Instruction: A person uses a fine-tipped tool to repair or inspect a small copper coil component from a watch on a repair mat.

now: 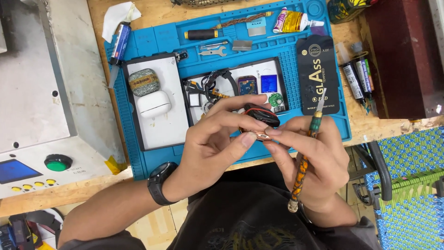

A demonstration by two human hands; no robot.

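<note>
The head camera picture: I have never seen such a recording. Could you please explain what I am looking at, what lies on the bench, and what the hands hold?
There is no machine at work here. One camera sits on a person's head and looks down at their own two bare hands over a wooden workbench.

The left hand, with a black wristwatch, and the right hand together pinch a small dark rounded device with a red edge. The right hand also keeps a grip on a thin blade tool with an orange-and-green wrapped handle.

On the bench lies a blue rubber work mat. On it are two black-framed white trays: one holds a white earbud case, the other small electronic parts. A yellow glue tube lies at the mat's top.
</note>
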